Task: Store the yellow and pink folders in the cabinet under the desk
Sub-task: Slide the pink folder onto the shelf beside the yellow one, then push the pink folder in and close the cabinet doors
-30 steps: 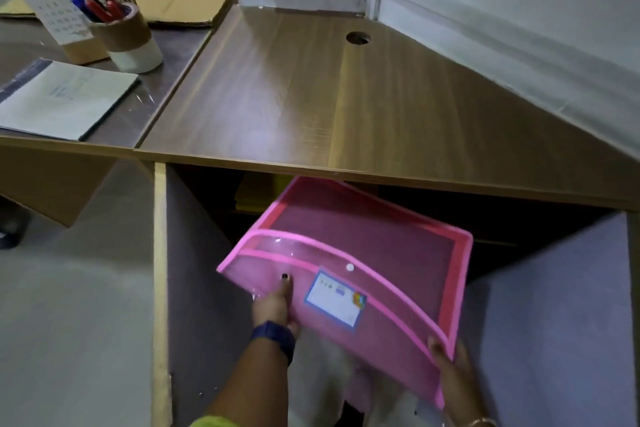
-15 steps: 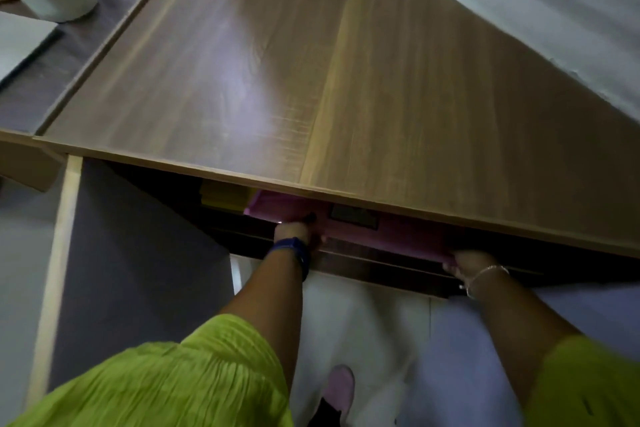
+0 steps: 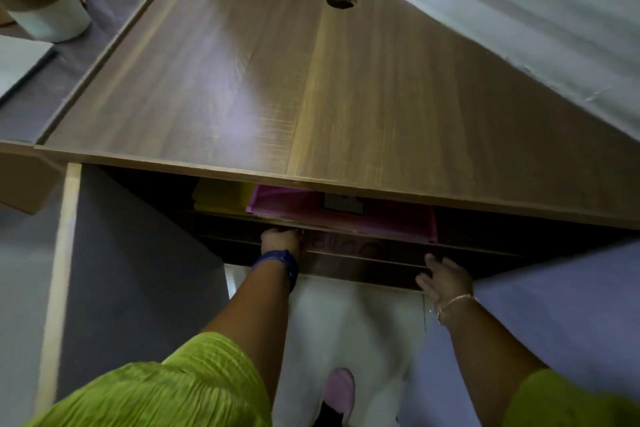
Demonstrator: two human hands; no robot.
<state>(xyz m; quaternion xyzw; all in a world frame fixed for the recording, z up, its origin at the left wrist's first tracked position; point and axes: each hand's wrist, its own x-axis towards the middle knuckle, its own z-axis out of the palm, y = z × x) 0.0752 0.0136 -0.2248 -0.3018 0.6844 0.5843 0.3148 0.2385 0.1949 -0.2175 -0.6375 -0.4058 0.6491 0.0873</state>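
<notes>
The pink folder (image 3: 381,218) lies flat on the upper shelf of the cabinet (image 3: 363,269) under the desk (image 3: 311,80), partly hidden by the desk's front edge. The yellow folder (image 3: 221,198) lies on the same shelf, just left of the pink one. My left hand (image 3: 281,241) is at the shelf's front edge below the pink folder's left corner, fingers curled; whether it touches the folder is hidden. My right hand (image 3: 445,277) is lower and to the right, fingers spread, off the folder.
Two grey cabinet doors stand open: one at the left (image 3: 121,270), one at the right (image 3: 554,322). A pen cup (image 3: 41,7) and a notebook (image 3: 20,63) sit on the neighbouring desk at the left. My pink shoe (image 3: 339,392) is on the white floor.
The pink folder went from held in front of the cabinet to lying on the shelf. My right hand has let go and drawn back; my left hand has slid down to the shelf edge.
</notes>
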